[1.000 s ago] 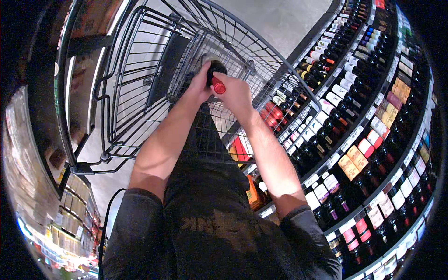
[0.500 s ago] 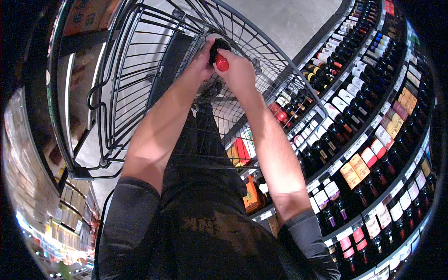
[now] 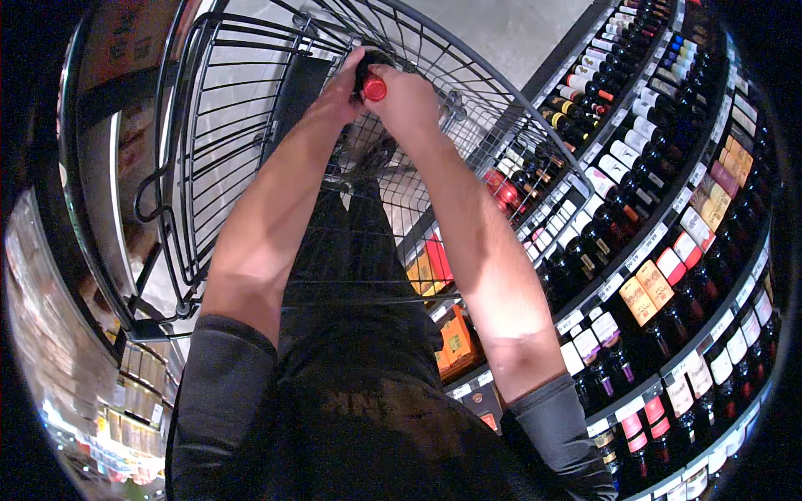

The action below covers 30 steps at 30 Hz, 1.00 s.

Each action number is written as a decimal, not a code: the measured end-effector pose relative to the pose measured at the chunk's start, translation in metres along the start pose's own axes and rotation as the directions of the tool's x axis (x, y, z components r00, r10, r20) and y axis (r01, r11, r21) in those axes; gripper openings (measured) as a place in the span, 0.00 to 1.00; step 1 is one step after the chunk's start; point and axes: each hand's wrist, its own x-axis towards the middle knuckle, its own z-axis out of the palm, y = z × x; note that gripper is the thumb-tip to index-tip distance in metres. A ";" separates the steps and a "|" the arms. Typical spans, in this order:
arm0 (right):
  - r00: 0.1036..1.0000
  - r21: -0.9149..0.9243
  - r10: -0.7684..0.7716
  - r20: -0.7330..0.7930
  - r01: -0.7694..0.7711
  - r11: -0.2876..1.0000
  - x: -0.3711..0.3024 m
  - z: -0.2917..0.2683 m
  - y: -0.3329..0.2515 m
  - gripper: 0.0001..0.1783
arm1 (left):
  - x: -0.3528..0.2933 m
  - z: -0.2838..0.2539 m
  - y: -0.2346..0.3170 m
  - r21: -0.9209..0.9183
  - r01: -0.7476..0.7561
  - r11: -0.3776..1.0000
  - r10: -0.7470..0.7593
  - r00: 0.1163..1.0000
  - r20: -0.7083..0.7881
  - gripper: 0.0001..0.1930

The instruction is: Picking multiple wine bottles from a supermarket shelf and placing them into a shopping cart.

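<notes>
Both of my hands hold a dark wine bottle (image 3: 374,88) with a red cap inside the wire shopping cart (image 3: 294,100). The cap points up toward me, and the bottle's body is mostly hidden. Against the bottle's left side lies my left hand (image 3: 341,96), its thumb or finger reaching up along the glass. My right hand (image 3: 409,100) wraps the neck from the right, just beside the red cap. Most of the fingers are out of sight behind the bottle.
Curved shelves of wine bottles (image 3: 622,159) fill the right side, with price tags along their edges. Orange boxes (image 3: 457,341) sit low beside my right arm. On the left stands shelving with packaged goods (image 3: 134,376). Grey floor (image 3: 510,29) shows beyond the cart.
Both hands and the bottle have shifted slightly left and up in the picture. The cart's left side and the shelves have also shifted slightly. My grip looks much the same.
</notes>
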 end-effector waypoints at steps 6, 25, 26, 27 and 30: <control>0.997 0.039 0.003 -0.074 0.000 0.999 0.009 0.007 0.005 0.27 | -0.006 0.015 0.004 -0.022 -0.115 0.993 0.116 0.993 0.032 0.24; 0.985 0.273 0.173 0.006 -0.168 0.947 -0.085 0.040 0.028 0.31 | -0.052 0.038 0.025 0.122 -0.110 0.986 0.125 0.984 -0.125 0.30; 0.985 0.275 0.174 0.000 -0.167 0.947 -0.100 0.044 0.032 0.31 | -0.055 0.038 0.027 0.127 -0.112 0.986 0.127 0.984 -0.121 0.30; 0.990 0.256 0.142 0.018 -0.142 0.956 -0.116 0.048 0.037 0.29 | -0.055 0.036 0.031 0.118 -0.064 0.991 0.079 0.989 -0.129 0.31; 0.990 0.200 0.094 0.107 -0.114 0.973 -0.172 0.062 0.063 0.24 | -0.070 0.055 0.024 0.104 -0.089 0.991 0.105 0.982 -0.158 0.31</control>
